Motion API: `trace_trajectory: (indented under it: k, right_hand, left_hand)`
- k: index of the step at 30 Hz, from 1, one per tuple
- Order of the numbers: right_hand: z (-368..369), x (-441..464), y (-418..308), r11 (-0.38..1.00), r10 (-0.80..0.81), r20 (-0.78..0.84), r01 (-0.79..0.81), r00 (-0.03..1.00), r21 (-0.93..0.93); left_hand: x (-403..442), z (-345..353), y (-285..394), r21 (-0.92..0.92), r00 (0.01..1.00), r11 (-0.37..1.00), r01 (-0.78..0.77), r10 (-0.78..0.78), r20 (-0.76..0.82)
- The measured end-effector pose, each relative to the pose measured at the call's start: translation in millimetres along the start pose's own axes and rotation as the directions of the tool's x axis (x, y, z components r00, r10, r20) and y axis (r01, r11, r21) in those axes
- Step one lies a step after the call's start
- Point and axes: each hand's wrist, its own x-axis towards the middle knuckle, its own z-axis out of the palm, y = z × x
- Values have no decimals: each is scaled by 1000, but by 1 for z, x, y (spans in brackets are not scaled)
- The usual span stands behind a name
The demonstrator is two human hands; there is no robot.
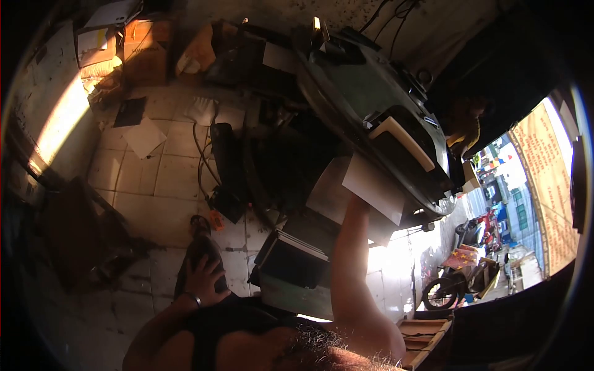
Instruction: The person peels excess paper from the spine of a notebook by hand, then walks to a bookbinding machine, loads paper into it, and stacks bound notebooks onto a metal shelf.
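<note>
My left hand (204,279), with a band at its wrist, rests with fingers spread on my dark-clothed leg and holds nothing. My right forearm reaches up to a pale sheet (377,188) at the edge of a dark, glass-topped table (359,80). That sheet hides my right hand, so its fingers and grip do not show. Another pale sheet (325,191) lies behind and left of the forearm. A dark, pale-edged tray or pad (403,143) sits on the table just above the sheet. Left of my forearm is a dark-covered stack (294,260).
Cardboard boxes (146,52) stand at the upper left. Loose paper (145,137), cables and an orange item (216,220) lie on the tiled floor. A wooden frame (427,340) is at lower right. Beyond a bright opening are a motorcycle (442,290) and a banner (541,179).
</note>
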Motion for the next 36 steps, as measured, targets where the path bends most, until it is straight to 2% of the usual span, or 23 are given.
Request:
trace_trajectory:
  k: [3,5,6,7,8,10,12,15,18,21,22,24,27,28,30,31,34,35,36]
  right_hand:
    - [2,-6,-13,1000,-20,55,22,998,-23]
    - [-19,-15,-18,999,-29,-50,27,998,-39]
    - [-82,-18,-23,995,36,-322,-4,946,97]
    - [-144,-22,-28,973,97,-568,42,817,227]
    - [-137,-48,-13,992,-85,-423,38,902,-118]
    - [-91,-74,-16,991,-124,-703,49,701,-126]
    - [-115,-114,-23,993,-34,-723,-57,691,-101]
    - [-95,-166,-30,976,-39,-904,-178,427,-126]
    - [-75,-218,-41,942,66,-952,-334,300,-40]
    - [-43,-265,-53,958,108,-930,-287,352,2]
    - [-22,-276,-57,919,53,-920,-380,389,-108]
    - [41,-277,-71,782,-35,-879,-534,476,-321]
    - [81,-274,-112,433,50,-732,-675,679,-597]
    - [60,-284,-127,265,55,-609,-600,791,-755]
    - [89,-263,-142,-134,68,-588,-576,806,-806]
    - [97,-254,-145,-182,87,-556,-536,827,-825]
    - [100,-244,-134,-277,312,-393,-312,865,-909]
    - [92,-247,-126,-344,387,-460,-337,799,-876]
    - [77,-252,-115,-371,410,-447,-301,795,-878]
  left_hand:
    - [0,2,-1,-19,1000,1000,-4,4,-22]
    - [5,17,-8,-22,996,1000,-20,18,-90]
    - [-2,23,-10,-23,994,999,-27,24,-105]
    - [-3,11,-2,-7,997,1000,-9,8,-80]
    - [-3,-7,6,-52,1000,998,27,-27,0]
    - [-4,-4,4,-21,999,1000,12,-12,-36]
    - [-6,-8,6,-43,999,999,25,-26,-19]
    - [-9,-6,7,-30,999,999,34,-34,-8]
    - [-6,-8,6,-16,999,999,40,-40,1]
    - [-6,-8,9,-6,999,999,39,-39,5]
    - [-5,-7,10,1,999,999,38,-38,2]
    - [-4,-7,11,10,999,999,36,-36,-3]
    - [-3,-7,11,18,999,999,47,-47,4]
    - [-3,-10,13,24,998,998,56,-57,16]
    - [-3,-10,16,34,997,997,65,-66,34]
    - [-2,-10,16,39,997,997,63,-65,38]
    - [0,-10,18,49,998,997,54,-55,30]
    - [0,-9,18,53,998,997,52,-53,27]
    - [1,-9,19,52,999,997,49,-50,17]
